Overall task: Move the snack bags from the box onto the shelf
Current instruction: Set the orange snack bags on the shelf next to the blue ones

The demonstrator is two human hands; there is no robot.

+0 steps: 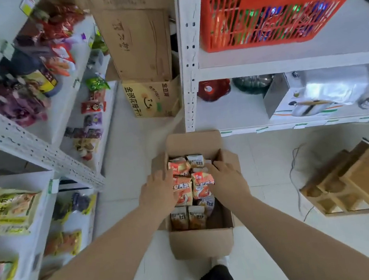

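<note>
Head view: looking down at an open brown cardboard box [201,243] on the pale tiled floor [274,245], with both bare arms reaching into it.
Snack bags: orange-and-white crinkly snack bags [202,188] lie packed in rows inside the box, between the two hands.
Left hand: left hand [157,190] has its fingers bent against the left-side bag — I cannot tell whether it has a real hold.
Right hand: right hand [227,181] has its fingers curled over the top edge of the right-side bag, holding it.
Shelf: white perforated metal shelf [26,141] stands near the box on the left, stocked with mixed packets.
Right side: red slatted plastic crate [280,21] sits on a white rack.
</note>
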